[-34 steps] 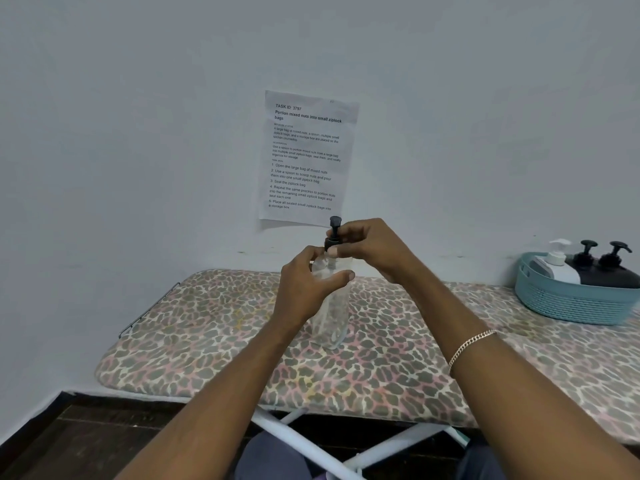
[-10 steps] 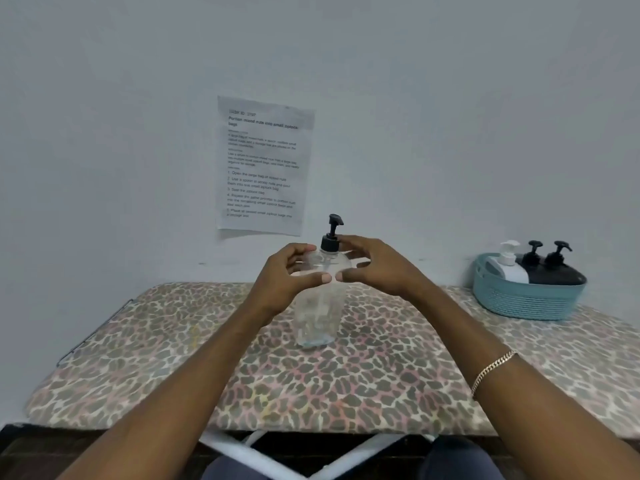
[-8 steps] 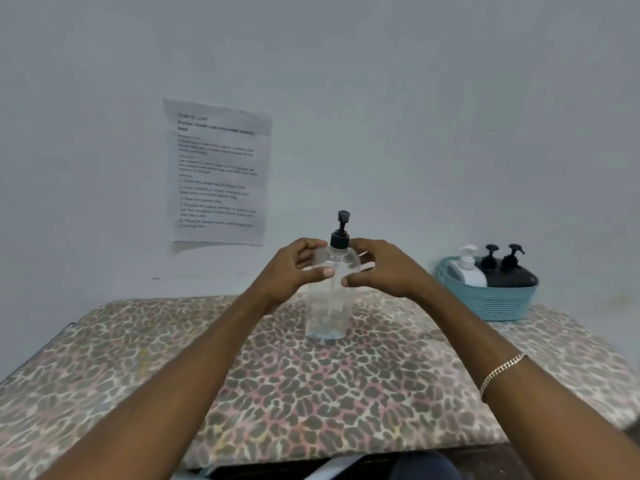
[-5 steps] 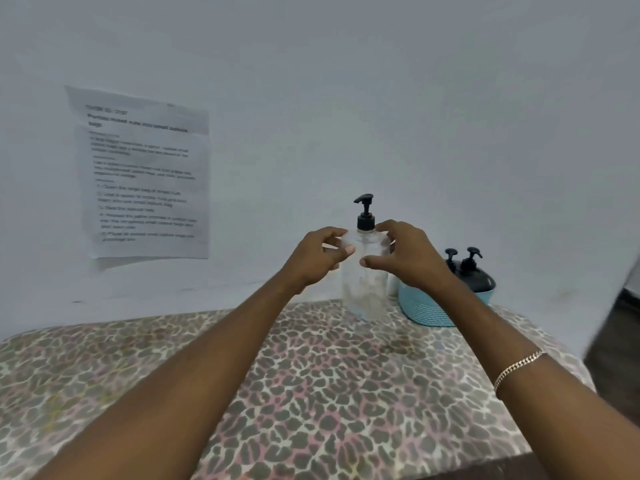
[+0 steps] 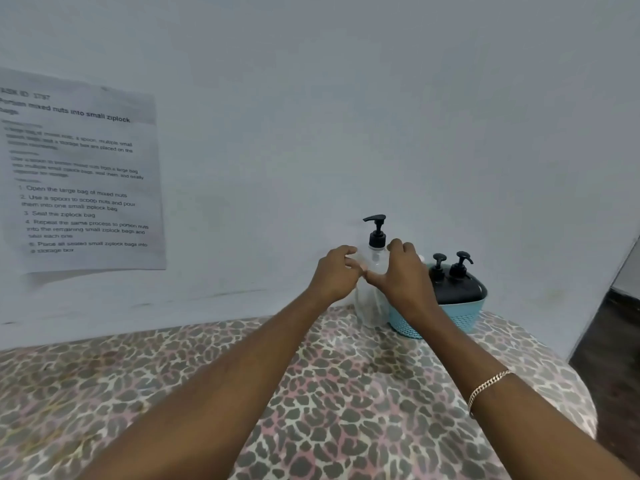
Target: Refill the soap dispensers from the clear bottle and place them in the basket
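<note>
The clear bottle (image 5: 371, 308) with a black pump top stands at the far right of the leopard-print board (image 5: 332, 393), right against the left side of the teal basket (image 5: 462, 317). My left hand (image 5: 334, 277) and my right hand (image 5: 403, 277) hold its shoulders from either side, fingers curled round it. Two black soap dispensers (image 5: 457, 287) stand in the basket. My right hand hides most of a white dispenser behind it.
A printed sheet (image 5: 81, 174) is taped to the white wall on the left. The board's rounded right end (image 5: 571, 386) drops off to dark floor (image 5: 609, 341). The wall stands close behind the bottle and the basket.
My right hand left the pump top and joined the left on the bottle's shoulders. Both hands carried the bottle from the middle of the board rightward to the basket's side.
</note>
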Available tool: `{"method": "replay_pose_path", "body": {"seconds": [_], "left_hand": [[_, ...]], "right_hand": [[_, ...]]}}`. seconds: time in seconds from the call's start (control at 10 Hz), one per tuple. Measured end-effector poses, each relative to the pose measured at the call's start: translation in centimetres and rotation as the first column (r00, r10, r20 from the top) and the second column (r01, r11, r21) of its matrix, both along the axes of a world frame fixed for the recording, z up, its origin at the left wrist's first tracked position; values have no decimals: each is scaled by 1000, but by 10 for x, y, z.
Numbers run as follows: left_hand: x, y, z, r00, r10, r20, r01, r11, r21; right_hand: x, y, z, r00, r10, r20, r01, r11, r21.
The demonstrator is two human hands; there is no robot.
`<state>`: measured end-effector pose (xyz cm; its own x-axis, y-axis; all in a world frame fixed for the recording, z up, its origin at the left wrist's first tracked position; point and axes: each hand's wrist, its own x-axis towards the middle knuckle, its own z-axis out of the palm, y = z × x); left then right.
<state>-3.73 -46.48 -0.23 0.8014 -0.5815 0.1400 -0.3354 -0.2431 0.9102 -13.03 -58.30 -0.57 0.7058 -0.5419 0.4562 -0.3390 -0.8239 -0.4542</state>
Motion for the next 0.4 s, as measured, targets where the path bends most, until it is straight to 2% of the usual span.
{"method": "replay_pose_path", "body": {"seconds": [0.2, 0.3, 0.4], "left_hand": [[0, -3, -6, 999, -28, -36, 29, 999, 46], [-1, 7, -1, 1000, -19, 6, 19, 995, 98], [-3, 23, 8, 993, 30, 117, -43, 993, 107]], "right_hand": [[7, -4, -8, 999, -31, -30, 30, 999, -13], [2, -1, -2, 998, 8, -64, -7, 1000, 25], [-6, 0, 5, 998, 20, -58, -17, 999, 50]]}}
